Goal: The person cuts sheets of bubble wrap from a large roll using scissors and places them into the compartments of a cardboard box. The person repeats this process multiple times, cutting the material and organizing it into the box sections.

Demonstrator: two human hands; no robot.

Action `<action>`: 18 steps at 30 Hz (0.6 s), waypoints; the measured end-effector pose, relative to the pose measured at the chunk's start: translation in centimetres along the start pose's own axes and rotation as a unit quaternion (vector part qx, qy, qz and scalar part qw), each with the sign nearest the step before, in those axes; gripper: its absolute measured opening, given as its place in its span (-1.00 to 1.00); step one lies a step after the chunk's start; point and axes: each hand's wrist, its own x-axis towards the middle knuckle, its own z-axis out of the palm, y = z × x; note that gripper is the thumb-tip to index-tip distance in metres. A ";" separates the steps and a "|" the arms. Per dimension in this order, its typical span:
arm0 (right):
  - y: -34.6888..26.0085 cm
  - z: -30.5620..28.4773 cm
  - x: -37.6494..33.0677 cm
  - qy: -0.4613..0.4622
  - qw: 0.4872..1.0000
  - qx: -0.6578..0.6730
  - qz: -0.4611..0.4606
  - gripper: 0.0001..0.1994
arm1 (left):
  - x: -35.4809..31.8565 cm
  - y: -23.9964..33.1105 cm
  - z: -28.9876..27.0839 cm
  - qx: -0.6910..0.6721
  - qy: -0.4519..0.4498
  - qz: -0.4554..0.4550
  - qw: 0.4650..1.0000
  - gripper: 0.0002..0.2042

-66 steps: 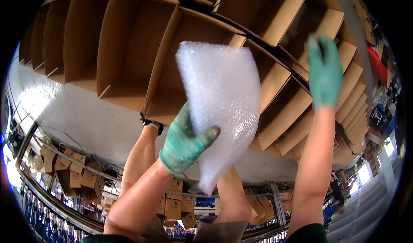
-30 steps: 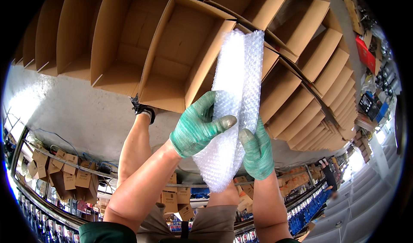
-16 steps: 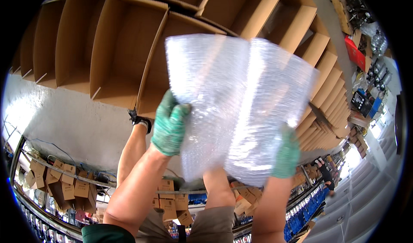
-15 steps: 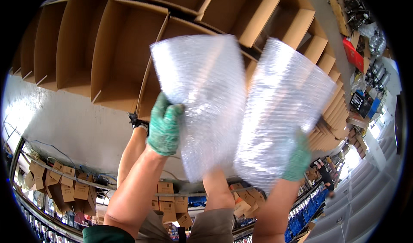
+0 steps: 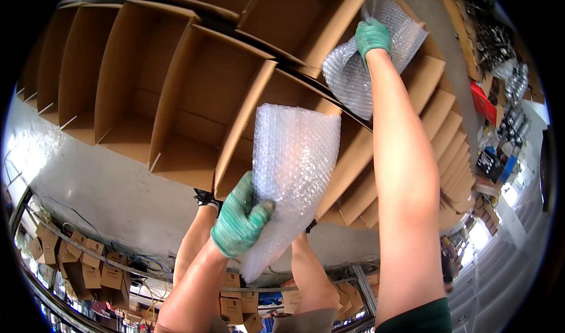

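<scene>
The person's left hand (image 5: pixel 240 220), in a green glove, is clamped on the lower left edge of one clear bubble sheet (image 5: pixel 297 156). This sheet stands up in the middle of the frame. The right hand (image 5: pixel 373 37), in a green glove too, is at the upper right, on a second, crumpled bubble sheet (image 5: pixel 406 35). Its fingertips are hidden, so one cannot tell if they pinch the sheet or just press it.

The second sheet could pop back out, because it looks springy and part of it sticks up past the side of its box (image 5: pixel 338 30). It might also snag on the cardboard edge and get bent. The first sheet could flop over or slip, since only one low edge is held.

The tall box (image 5: pixel 206 80) left of the middle is open, and its brown walls and bottom show. The wide box (image 5: pixel 288 21) at the top shows brown walls too. The first sheet covers much of the box (image 5: pixel 303 93) behind it, so what that one holds cannot be told.
</scene>
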 end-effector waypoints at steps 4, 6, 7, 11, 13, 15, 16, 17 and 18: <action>2.0 8.7 4.4 -0.153 0.946 -0.269 -0.095 -0.57 | -0.5 1.0 -1.1 -0.005 0.013 -0.008 1.000 -0.59; 2.8 9.8 4.5 -0.132 0.971 -0.197 -0.015 -0.59 | -0.6 1.1 -1.5 0.023 0.006 -0.049 0.999 -0.61; 3.2 9.4 3.8 -0.126 0.978 -0.164 0.009 -0.60 | -0.9 1.1 -1.4 0.015 0.001 -0.058 0.998 -0.61; 2.0 6.8 0.6 -0.106 0.989 0.097 0.021 -0.65 | -1.2 1.0 -0.8 -0.047 0.014 -0.028 0.998 -0.57; 0.4 2.8 -5.4 -0.118 0.955 0.274 0.011 -0.67 | -1.1 -0.2 -0.7 -0.053 0.032 -0.006 0.998 -0.52; -2.6 -5.0 -15.2 -0.100 0.954 0.281 -0.042 -0.73 | -1.4 -0.5 0.3 -0.042 0.059 -0.005 0.997 -0.52; -2.4 -7.9 -19.9 -0.072 0.968 0.225 -0.084 -0.81 | -1.4 -0.6 0.8 -0.047 0.054 -0.007 0.997 -0.52; -3.6 -11.4 -25.3 -0.146 0.964 0.219 -0.044 -0.81 | -1.4 -0.9 1.4 -0.053 0.047 -0.011 0.997 -0.53; -2.7 -13.3 -29.8 -0.240 0.941 0.237 -0.027 -0.60 | -1.3 -1.1 2.2 -0.057 0.034 -0.014 0.998 -0.53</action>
